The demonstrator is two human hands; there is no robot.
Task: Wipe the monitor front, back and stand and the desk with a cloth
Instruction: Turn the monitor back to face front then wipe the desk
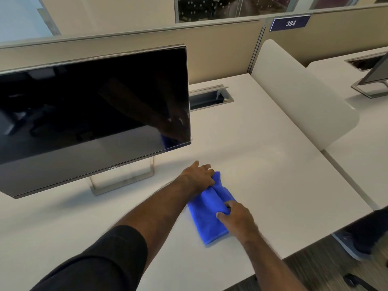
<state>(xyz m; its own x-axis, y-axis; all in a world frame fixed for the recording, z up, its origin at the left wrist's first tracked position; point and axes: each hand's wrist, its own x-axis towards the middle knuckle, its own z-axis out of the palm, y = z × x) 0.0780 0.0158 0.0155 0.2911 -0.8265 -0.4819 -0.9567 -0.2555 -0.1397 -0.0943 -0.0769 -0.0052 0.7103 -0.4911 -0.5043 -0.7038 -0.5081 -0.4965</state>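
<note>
On the white bench, a folded blue microfibre cloth lies flat near the front edge. The right hand pinches its near right edge between thumb and fingers; the left hand grips the cloth's far end, fingers curled. Beyond, left, stands the dark Dell monitor on its silver stand.

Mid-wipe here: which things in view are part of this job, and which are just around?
Job: blue cloth, left hand and right hand on it, monitor, its stand, desk.

Just around: cable hatch, white divider, neighbouring monitor, sign 384.
</note>
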